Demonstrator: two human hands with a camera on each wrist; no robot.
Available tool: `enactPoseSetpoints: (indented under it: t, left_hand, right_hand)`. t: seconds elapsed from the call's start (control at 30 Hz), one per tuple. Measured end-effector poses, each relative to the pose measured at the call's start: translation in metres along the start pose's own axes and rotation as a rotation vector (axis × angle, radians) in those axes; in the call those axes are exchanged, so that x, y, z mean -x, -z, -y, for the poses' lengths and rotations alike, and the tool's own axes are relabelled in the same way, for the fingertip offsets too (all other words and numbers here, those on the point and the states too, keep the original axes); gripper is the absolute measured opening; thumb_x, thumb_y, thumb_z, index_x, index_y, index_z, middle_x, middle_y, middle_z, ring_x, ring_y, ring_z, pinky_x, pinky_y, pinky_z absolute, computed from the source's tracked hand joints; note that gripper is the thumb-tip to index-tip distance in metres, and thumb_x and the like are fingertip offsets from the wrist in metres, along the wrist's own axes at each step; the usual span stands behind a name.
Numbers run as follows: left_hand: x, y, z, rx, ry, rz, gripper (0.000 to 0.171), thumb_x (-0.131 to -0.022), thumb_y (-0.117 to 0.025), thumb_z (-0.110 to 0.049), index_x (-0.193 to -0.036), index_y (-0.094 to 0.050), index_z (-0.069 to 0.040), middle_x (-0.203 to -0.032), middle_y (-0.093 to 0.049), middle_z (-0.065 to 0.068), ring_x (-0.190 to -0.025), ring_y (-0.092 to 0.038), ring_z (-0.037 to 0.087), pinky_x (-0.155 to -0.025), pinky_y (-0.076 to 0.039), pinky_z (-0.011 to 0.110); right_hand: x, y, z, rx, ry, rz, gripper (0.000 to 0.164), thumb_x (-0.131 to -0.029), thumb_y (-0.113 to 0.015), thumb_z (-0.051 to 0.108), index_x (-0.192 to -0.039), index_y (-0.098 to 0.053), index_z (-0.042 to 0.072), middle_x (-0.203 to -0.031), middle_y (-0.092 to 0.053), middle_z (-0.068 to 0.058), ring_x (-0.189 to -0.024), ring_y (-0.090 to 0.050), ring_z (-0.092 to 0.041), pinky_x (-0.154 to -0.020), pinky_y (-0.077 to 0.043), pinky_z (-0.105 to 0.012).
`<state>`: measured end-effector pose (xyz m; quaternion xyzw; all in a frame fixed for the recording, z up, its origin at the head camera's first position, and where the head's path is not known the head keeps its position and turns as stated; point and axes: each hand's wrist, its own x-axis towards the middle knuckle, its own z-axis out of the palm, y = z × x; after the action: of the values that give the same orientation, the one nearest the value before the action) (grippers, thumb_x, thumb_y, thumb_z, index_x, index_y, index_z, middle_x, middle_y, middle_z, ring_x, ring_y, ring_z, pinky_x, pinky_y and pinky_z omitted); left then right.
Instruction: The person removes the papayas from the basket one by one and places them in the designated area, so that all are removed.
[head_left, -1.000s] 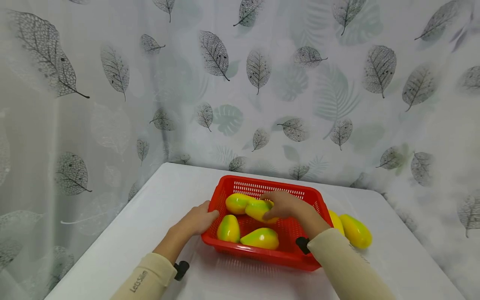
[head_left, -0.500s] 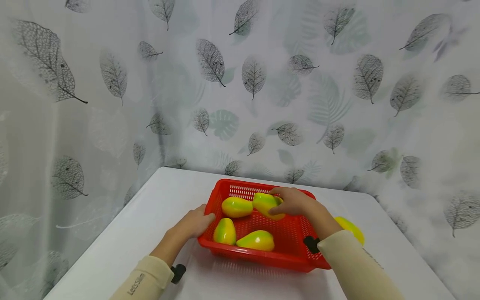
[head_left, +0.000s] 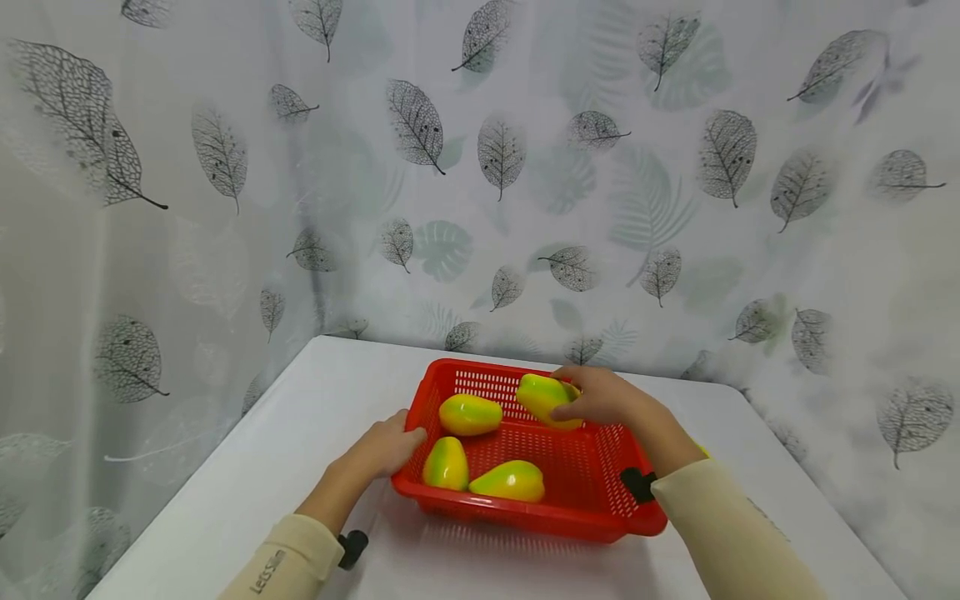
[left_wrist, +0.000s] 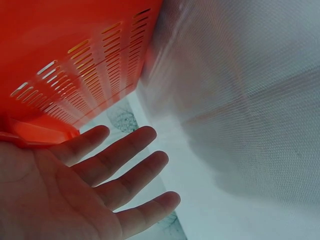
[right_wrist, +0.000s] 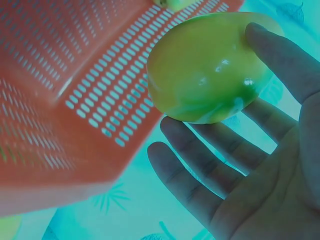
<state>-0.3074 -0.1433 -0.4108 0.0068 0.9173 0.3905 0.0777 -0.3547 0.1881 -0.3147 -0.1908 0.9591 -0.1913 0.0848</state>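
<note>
My right hand [head_left: 600, 396] holds a yellow-green papaya [head_left: 543, 398] above the back right part of a red plastic basket [head_left: 517, 515]. In the right wrist view the thumb lies over this papaya [right_wrist: 205, 70] and the fingertips meet its underside. Inside the basket lie three more papayas: one at the back left [head_left: 470, 414], one at the front left [head_left: 446, 463] and one along the front [head_left: 510, 481]. My left hand [head_left: 388, 446] rests at the basket's left rim, thumb by the rim; in the left wrist view its four fingers [left_wrist: 122, 150] extend straight outside the slotted wall.
The basket stands on a white table [head_left: 300, 433]. A yellow sliver of fruit [head_left: 703, 450] shows beyond my right forearm, mostly covered by it. A leaf-patterned curtain [head_left: 525, 192] hangs behind the table and along its left side. A black camera sits at each wrist.
My right hand has lifted the papaya and moved it right, away from the back-left one. The fruit on the table at the right is now mostly hidden by my forearm. My left hand stays at the rim.
</note>
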Motion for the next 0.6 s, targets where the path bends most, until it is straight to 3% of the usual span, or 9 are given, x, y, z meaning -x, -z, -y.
enactPoseSetpoints:
  t: [0.43,0.6]
  left_hand:
    - [0.001,0.001,0.000,0.006,-0.002,-0.001,0.046,-0.096,-0.056,-0.030,-0.133,-0.052,-0.003,-0.089,-0.068,0.006,-0.066,-0.067,0.017,-0.069,-0.064,0.036]
    - [0.001,0.001,0.000,0.006,-0.001,-0.003,0.046,-0.097,-0.056,-0.030,-0.133,-0.052,-0.003,-0.091,-0.068,0.007,-0.067,-0.067,0.017,-0.071,-0.064,0.037]
  right_hand:
    - [0.020,0.015,-0.017,0.001,0.002,-0.045,0.066,-0.087,-0.080,0.035,-0.141,-0.058,0.005,-0.129,-0.066,-0.017,-0.110,-0.062,-0.032,-0.097,-0.056,-0.056]
    - [0.031,0.019,-0.027,-0.014,-0.022,-0.046,0.071,-0.086,-0.081,0.037,-0.143,-0.055,0.005,-0.131,-0.064,-0.021,-0.112,-0.063,-0.035,-0.091,-0.060,-0.053]
